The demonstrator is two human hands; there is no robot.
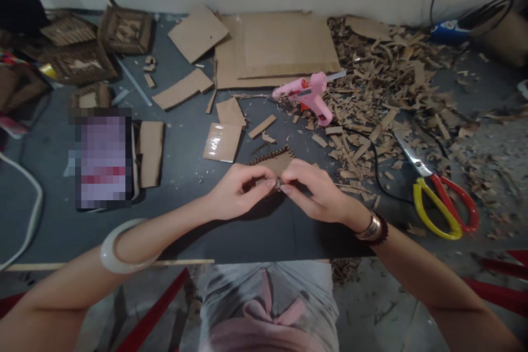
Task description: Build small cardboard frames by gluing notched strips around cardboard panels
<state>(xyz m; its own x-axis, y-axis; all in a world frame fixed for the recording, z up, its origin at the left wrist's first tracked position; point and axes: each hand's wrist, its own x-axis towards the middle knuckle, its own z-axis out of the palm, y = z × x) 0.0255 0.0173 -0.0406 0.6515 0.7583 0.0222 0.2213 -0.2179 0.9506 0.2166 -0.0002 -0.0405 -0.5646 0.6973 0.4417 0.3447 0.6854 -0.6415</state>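
- The left hand [239,192] and right hand [317,192] are held close together above the surface [185,220], each pinched on the same small cardboard piece [277,162].
- Fingertips of both hands [270,182] meet at the lower edge of the piece, and they partly hide it.
- The piece sits between the hands, just above the surface, with a ridged corrugated strip [269,155] along its upper edge.
- A white bangle [124,246] circles the left forearm; metal and dark beaded bracelets [373,229] sit on the right wrist.
- A pink hot glue gun [303,93] lies on its side beyond the hands, its black cord [373,165] trailing right.
- Yellow-and-red-handled scissors [437,203] lie to the right, beside a heap of cardboard scraps [383,77].
- A large cardboard sheet [280,49] lies at the far edge, and a glossy taped cardboard square [223,142] lies nearer the hands.
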